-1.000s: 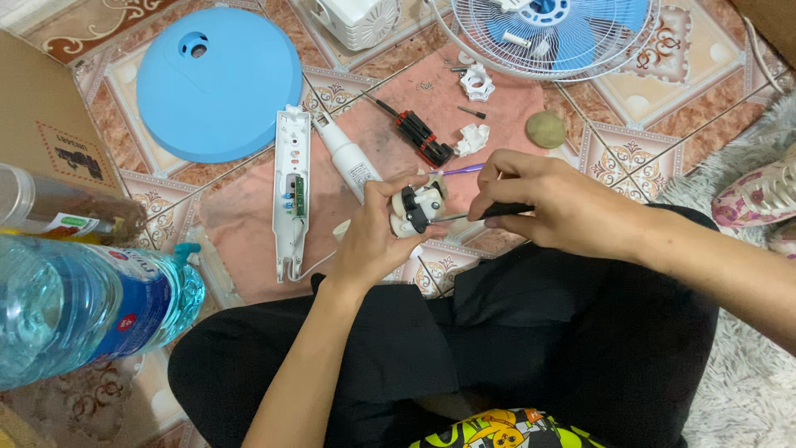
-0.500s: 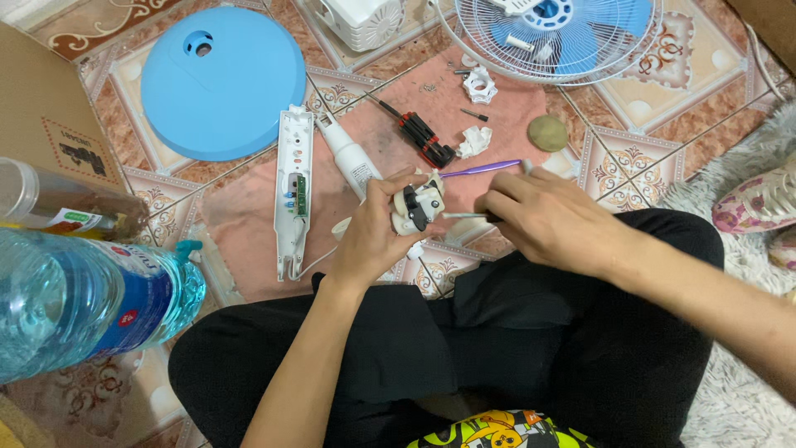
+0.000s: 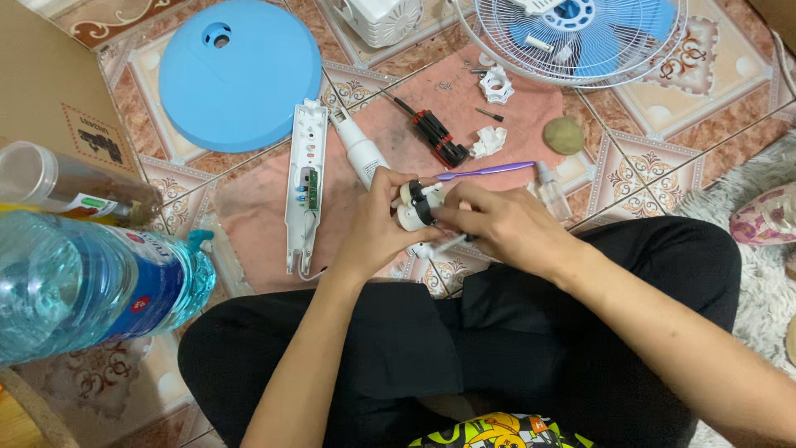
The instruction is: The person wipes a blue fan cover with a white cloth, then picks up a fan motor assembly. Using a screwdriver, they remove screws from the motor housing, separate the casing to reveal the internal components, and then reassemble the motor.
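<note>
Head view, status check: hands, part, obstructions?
Left hand grips small white plastic part with black ring. Right hand pinches it too. Purple toothbrush lies just beyond, apart.

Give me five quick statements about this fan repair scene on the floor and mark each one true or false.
1. The left hand holds a small white part with a black band. True.
2. The blue round fan base rests on the person's lap. False: it lies on the tiled floor, up left.
3. A purple toothbrush lies on the pink cloth. True.
4. The red and black screwdriver is in the right hand. False: it lies on the cloth; that hand is at the white part.
5. The fan guard encloses blue blades. True.
</note>
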